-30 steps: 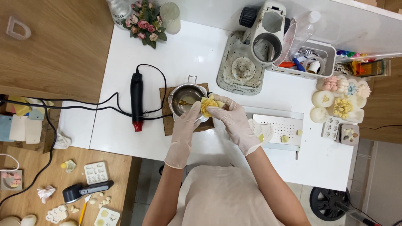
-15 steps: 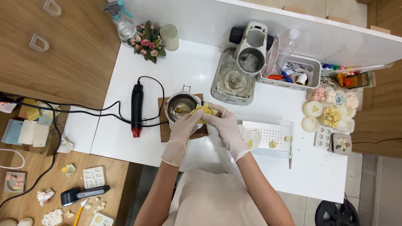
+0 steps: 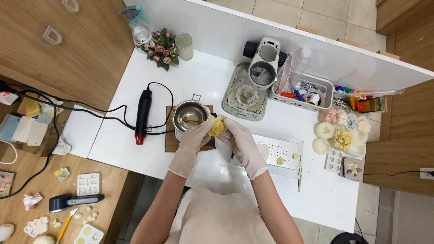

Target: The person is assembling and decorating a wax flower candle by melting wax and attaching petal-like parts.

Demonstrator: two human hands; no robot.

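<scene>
Both my hands wear pale gloves and meet over the white table (image 3: 135, 149). My left hand (image 3: 193, 141) and my right hand (image 3: 240, 141) together hold a small yellow flower-shaped piece (image 3: 216, 127), fingers closed on it from either side. Just behind it stands a small metal pot (image 3: 189, 114) with a spoon in it, on a brown wooden board (image 3: 171, 140).
A black and red heat gun (image 3: 143, 115) lies left of the pot, its cord trailing left. A white perforated tray (image 3: 281, 151) lies to the right, with finished flower pieces (image 3: 342, 131) beyond it. At the back are a grey machine (image 3: 253, 83), a bin (image 3: 303, 92), a spray bottle (image 3: 137, 26) and a bouquet (image 3: 161, 48).
The view has shifted, so the table sits lower in frame. My hands stay together on the yellow flower piece beside the pot, turning it slightly.
</scene>
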